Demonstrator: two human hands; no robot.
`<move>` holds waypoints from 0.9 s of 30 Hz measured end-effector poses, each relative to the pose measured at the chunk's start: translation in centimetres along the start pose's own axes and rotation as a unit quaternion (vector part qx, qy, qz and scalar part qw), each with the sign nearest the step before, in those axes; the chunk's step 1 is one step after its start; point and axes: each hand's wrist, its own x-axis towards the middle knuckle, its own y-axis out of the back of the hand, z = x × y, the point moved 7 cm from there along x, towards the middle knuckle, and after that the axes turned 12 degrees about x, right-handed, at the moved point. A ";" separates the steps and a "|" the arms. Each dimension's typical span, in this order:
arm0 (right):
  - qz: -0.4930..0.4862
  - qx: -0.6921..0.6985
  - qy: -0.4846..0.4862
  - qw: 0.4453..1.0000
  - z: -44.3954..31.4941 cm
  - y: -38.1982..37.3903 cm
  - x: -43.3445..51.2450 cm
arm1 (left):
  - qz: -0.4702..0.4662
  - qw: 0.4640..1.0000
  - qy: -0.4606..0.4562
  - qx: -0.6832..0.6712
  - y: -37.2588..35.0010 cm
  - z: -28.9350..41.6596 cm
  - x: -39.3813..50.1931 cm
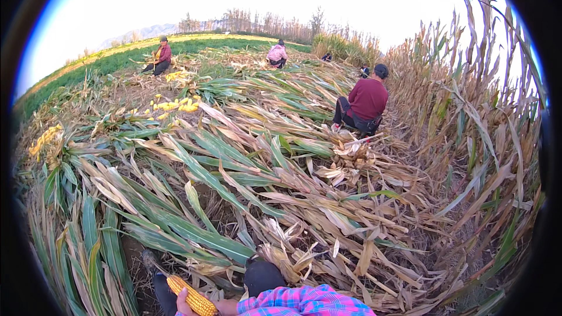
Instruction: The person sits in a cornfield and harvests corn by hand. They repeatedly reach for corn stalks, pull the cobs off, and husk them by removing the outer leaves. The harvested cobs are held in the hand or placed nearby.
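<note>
A husked yellow ear of corn (191, 296) lies at the bottom edge of the view, tilted down to the right. My left hand (184, 303) grips it from the left side. At the lower end of the ear is my right hand (225, 307), mostly hidden behind the ear and by the plaid sleeve; its fingers cannot be made out. Cut corn stalks with green and dry leaves (206, 237) spread before my knees. Loose pale husks (285, 254) lie just beyond my dark-clothed knee.
Piles of husked ears (175, 104) lie on the ground ahead left, with another heap (46, 140) at far left. A person in a dark red top (368, 98) sits ahead right. Other people sit farther off. Standing dry corn (474, 109) lines the right side.
</note>
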 end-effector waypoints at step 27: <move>0.030 0.146 0.194 0.970 -5.0 4.5 -1.0 | -0.087 0.973 -0.198 0.078 -5.6 6.3 -5.4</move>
